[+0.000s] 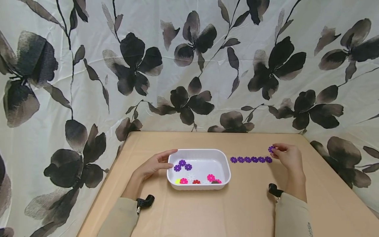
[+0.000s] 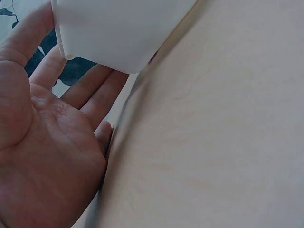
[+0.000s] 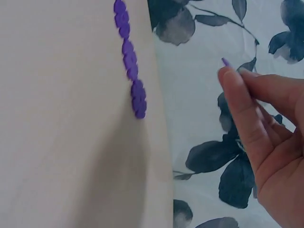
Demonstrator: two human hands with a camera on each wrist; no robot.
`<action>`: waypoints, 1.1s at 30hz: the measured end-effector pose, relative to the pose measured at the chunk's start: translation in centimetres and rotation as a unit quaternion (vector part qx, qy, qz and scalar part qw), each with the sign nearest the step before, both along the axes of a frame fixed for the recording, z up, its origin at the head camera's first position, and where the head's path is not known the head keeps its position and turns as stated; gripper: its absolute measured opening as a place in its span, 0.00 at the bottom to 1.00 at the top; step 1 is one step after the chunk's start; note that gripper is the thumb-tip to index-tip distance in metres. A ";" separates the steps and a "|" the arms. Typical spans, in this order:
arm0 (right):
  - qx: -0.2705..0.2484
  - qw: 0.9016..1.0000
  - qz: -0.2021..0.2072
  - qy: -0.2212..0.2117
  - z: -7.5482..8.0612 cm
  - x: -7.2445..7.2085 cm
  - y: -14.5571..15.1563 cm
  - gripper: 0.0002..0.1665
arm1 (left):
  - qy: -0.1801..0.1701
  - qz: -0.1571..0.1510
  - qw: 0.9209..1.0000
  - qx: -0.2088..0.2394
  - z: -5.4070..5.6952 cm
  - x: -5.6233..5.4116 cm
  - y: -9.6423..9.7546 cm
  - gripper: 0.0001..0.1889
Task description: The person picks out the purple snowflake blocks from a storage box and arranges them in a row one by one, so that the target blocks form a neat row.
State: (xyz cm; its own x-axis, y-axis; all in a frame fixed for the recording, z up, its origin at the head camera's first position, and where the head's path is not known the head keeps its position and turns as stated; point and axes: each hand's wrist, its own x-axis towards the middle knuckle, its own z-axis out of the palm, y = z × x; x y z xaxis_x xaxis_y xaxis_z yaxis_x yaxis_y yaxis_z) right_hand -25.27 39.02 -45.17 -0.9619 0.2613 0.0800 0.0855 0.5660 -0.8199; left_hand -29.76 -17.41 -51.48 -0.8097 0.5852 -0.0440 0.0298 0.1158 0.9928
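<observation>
My left hand (image 1: 154, 163) holds the left end of a white plastic tray (image 1: 199, 187), thumb at the rim and fingers reaching behind its far corner. The tray's pale outer wall (image 2: 118, 33) fills the top of the left wrist view. Between thumb and fingertips, my right hand (image 1: 288, 157) pinches a purple flower-shaped disc (image 1: 270, 149). Only a thin edge of that disc (image 3: 225, 61) shows in the right wrist view. Just below the hand in the head view, a straight row of several purple flower discs (image 1: 247, 159) lies on the table, right of the tray.
Inside the tray are three purple flower discs (image 1: 182, 163), with pink discs (image 1: 211, 177), a red disc (image 1: 196, 181) and a yellow disc (image 1: 177, 181) near its front wall. The tan table (image 1: 231, 210) ends at a hanging floral cloth (image 1: 189, 75) behind.
</observation>
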 end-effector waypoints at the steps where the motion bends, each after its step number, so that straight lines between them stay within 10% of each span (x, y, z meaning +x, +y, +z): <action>1: 0.009 1.000 0.000 -0.004 -0.1 0.0 0.1 0.21 | 0.000 0.000 1.000 0.001 0.0 0.0 0.0 0.38; 33: -0.031 0.996 -0.045 -0.073 -4.1 0.0 2.1 0.21 | -0.001 -0.004 1.000 0.010 0.0 -0.2 0.0 0.39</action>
State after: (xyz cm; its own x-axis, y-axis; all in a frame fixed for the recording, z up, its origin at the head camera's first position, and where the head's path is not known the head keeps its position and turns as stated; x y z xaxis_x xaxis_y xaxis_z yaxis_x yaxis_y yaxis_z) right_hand -25.28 41.13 -49.25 -0.9348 0.3464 -0.0789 0.2548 0.4988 -0.8284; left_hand -29.96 -17.42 -51.44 -0.8046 0.5928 -0.0343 0.0284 0.0961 0.9950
